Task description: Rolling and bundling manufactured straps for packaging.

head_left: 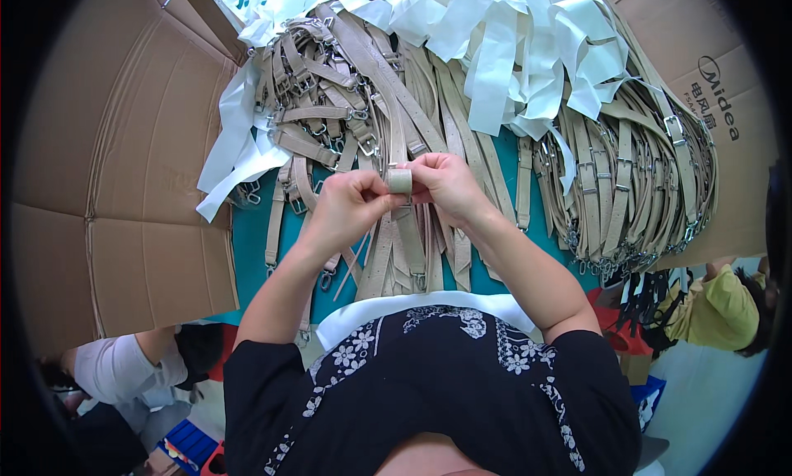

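Pinched between your left hand (pixel 351 208) and your right hand (pixel 450 183) is a beige strap (pixel 400 181), thumbs and fingers of both pressed onto it where it bends into a short curl. You have it above the middle of the work table, near your chest; a length hangs below your fingers toward a metal clasp (pixel 419 280). Exactly how the layers overlap there is too small to tell.

Beneath and beyond your hands, more beige straps lie fanned lengthwise, and to their left sits a tangled heap of straps (pixel 318 105) with metal buckles and hooks. White strips (pixel 511 59) cover the far side, some draping over the heap. On your right is a thick bundle of straps (pixel 635 179), curved over at the table's edge. Teal surface (pixel 254 253) shows in the gaps. Cardboard (pixel 124 171) stands to your left, with another cardboard panel (pixel 714 55) at the far right. Beyond it, lower down, a person in yellow (pixel 722 311) is partly visible.
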{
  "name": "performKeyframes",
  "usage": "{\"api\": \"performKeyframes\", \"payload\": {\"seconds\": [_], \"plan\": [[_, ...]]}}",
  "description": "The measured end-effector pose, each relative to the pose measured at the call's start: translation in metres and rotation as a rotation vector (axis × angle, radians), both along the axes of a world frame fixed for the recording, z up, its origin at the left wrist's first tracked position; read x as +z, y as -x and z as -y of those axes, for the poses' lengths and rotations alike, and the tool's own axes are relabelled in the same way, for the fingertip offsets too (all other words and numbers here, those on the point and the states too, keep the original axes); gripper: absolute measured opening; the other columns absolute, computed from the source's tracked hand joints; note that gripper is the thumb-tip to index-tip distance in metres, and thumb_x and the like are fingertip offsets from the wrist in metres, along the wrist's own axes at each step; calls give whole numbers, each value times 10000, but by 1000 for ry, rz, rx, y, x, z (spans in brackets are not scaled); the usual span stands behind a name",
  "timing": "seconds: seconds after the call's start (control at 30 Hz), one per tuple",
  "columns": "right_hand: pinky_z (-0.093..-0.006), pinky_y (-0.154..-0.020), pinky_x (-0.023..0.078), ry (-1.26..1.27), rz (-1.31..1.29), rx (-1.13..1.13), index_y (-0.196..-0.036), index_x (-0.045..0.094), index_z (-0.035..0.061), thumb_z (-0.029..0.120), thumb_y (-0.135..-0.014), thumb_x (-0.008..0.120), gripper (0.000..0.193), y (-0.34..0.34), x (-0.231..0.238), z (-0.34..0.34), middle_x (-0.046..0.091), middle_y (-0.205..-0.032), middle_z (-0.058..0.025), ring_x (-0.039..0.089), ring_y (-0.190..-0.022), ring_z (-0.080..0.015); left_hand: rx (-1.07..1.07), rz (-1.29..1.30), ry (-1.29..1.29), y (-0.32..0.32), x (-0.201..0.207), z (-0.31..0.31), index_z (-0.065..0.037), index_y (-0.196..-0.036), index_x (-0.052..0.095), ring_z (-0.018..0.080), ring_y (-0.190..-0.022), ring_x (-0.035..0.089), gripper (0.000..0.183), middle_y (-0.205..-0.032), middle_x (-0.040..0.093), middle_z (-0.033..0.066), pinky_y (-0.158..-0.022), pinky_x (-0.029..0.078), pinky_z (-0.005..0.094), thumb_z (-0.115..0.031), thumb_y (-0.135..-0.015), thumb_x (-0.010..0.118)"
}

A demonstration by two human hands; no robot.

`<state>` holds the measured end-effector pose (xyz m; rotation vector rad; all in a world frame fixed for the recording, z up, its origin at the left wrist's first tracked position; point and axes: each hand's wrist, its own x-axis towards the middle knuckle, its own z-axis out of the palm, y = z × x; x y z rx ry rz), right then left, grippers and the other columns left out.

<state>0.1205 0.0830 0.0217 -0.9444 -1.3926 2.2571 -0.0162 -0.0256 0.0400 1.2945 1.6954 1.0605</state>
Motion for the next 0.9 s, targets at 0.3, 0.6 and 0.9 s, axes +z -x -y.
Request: {"api": "performKeyframes", "payload": {"seconds": [0.3,0.6,0.9], "plan": [[-182,-509,425,117,-19,-95,-719,579,80,210,-826,618,173,-4,-2,2,583,-672,8,516,-557,-48,85,-114,-372,-18,-12,1,12,-778,569,94,-540,464,101,-639,496,46,-484,371,228,-35,-749,654],[-208,-483,428,197,-40,-188,-746,560,85,183,-835,593,137,-10,-8,-1,576,-664,-1,523,-535,-64,40,-355,-157,-65,-34,30,-27,-672,484,351,-581,529,248,-605,503,166,-511,401,407,-203,-817,580],[-254,-500,451,-167,222,80,-882,488,58,272,-910,462,217,-65,47,-25,563,-666,-58,551,-546,-131,6,1268,281,-20,-24,-52,-6,-1112,499,267,-931,594,660,-975,599,156,-835,476,370,-586,-878,288]]}}
